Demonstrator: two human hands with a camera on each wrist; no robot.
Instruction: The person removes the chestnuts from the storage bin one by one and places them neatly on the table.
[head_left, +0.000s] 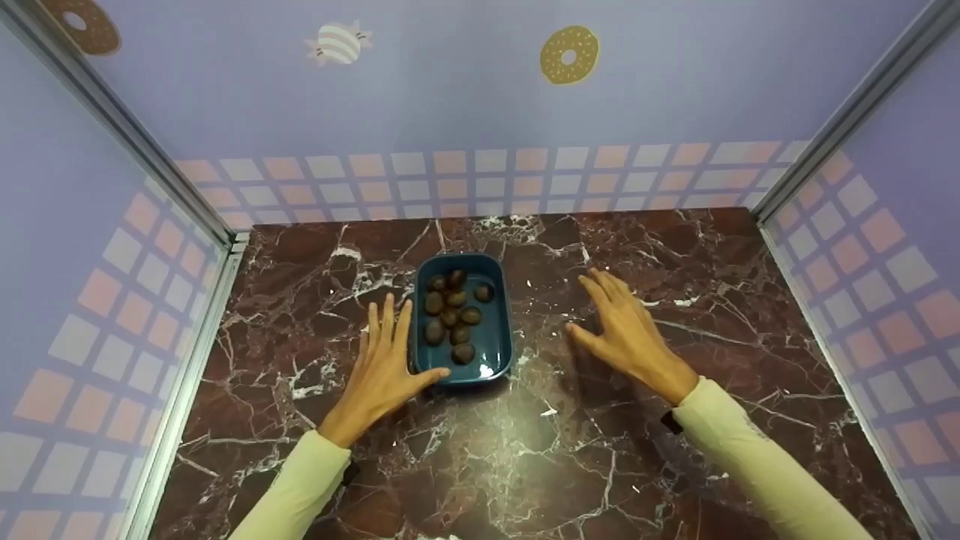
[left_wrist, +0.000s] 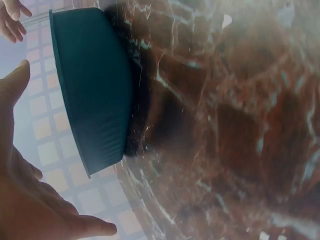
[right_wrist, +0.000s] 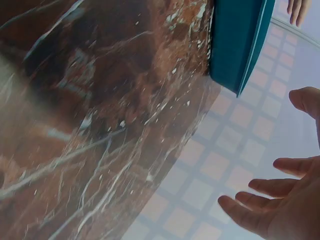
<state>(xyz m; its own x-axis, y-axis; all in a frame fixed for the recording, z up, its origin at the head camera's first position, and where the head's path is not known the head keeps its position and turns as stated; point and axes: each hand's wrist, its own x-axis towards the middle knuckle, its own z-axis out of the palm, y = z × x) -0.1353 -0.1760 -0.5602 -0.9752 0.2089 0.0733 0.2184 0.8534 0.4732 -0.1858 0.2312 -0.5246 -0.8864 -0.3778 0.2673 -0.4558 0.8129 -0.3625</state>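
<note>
Head view: the left hand [head_left: 386,367] and right hand [head_left: 628,330], both released, flank a blue tray [head_left: 491,334], its brown rounded objects [head_left: 451,317] hidden in both wrist views.

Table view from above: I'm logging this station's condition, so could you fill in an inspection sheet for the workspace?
Surface: dark red-brown table with white veining and a patch of glare near the front.
Job's things: blue dish standing upright, holding loose brown rounded pieces, possibly nuts.
Clutter: small pale flecks; crumbs or stone pattern, cannot tell.
Left hand: fingers straight beside the dish, holding nothing; contact unclear.
Right hand: fingers extended, apart from the dish on its right, holding nothing.
Cables: nothing seen.
Surroundings: purple walls on three sides, with a pink-and-white checked band along the bottom.
</note>
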